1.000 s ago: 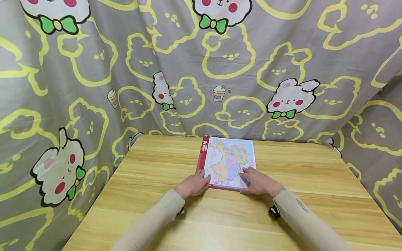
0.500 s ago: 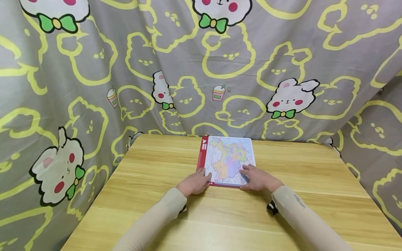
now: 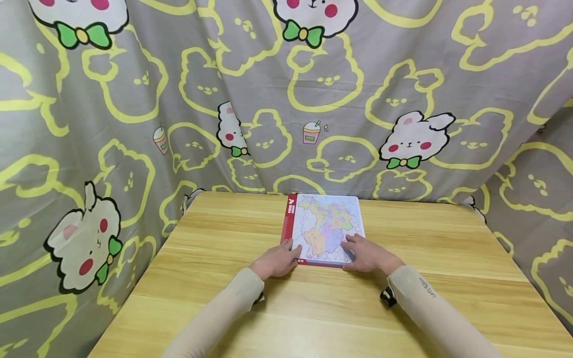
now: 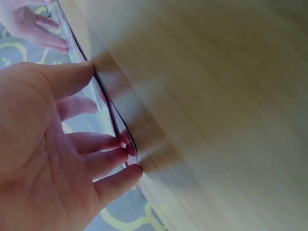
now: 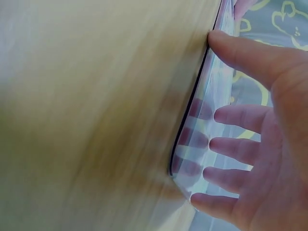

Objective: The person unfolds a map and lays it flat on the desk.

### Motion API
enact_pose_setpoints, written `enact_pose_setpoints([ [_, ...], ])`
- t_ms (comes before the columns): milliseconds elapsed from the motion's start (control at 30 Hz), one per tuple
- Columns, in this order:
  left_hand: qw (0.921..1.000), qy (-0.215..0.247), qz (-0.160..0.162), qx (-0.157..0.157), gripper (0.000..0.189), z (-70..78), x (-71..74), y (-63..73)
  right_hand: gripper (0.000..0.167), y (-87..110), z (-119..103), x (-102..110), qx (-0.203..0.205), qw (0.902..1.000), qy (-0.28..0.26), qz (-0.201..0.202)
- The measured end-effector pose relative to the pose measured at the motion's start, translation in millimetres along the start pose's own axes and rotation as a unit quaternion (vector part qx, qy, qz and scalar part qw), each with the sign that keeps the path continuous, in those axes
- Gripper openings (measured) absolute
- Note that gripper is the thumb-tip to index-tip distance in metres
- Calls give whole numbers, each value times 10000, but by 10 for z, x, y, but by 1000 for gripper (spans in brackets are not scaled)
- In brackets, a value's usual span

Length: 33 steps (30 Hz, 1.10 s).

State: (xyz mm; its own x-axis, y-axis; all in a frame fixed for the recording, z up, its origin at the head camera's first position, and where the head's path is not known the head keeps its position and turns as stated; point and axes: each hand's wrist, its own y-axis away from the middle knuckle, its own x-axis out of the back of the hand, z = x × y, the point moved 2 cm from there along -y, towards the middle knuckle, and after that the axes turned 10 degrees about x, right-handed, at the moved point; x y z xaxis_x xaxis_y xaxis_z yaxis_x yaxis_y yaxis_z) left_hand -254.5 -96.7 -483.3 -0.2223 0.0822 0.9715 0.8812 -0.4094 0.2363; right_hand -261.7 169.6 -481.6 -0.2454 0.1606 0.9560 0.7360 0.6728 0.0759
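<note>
A flat map board [image 3: 324, 221] with a coloured printed map and a red strip along its left side lies at the table's far edge. My left hand [image 3: 275, 259] touches its near left corner. In the left wrist view, the left thumb and fingertips [image 4: 130, 175] meet the board's edges, fingers loosely extended. My right hand [image 3: 369, 254] is at the near right corner, and its fingers partly cover the map. The right wrist view shows the right thumb [image 5: 219, 41] against the near edge, with the other fingers spread straight along the glossy side.
The board lies on a light wooden table [image 3: 215, 223]. A grey curtain [image 3: 268, 84] with yellow outlines and rabbit heads hangs close behind the far edge and along both sides. A black device [image 3: 387, 297] sits under the right wrist.
Between one second and half a second ago, the map board slid slightly away towards the curtain, both hands still at its near corners. Since then hardly anything has moved.
</note>
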Motion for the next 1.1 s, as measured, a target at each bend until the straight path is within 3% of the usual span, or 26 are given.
enact_pose_setpoints([
  [267, 9998, 158, -57, 116, 65, -138, 23, 16, 65, -49, -172, 31, 294, 9994, 45, 180],
  [567, 9998, 95, -94, 127, 68, -261, 9, -14, 61, -246, -386, 13, 762, 9961, 260, 357],
  [1100, 9994, 8, -235, 249, 65, -274, -2, -16, 58, -627, -669, -69, 1249, 9907, 494, 205],
])
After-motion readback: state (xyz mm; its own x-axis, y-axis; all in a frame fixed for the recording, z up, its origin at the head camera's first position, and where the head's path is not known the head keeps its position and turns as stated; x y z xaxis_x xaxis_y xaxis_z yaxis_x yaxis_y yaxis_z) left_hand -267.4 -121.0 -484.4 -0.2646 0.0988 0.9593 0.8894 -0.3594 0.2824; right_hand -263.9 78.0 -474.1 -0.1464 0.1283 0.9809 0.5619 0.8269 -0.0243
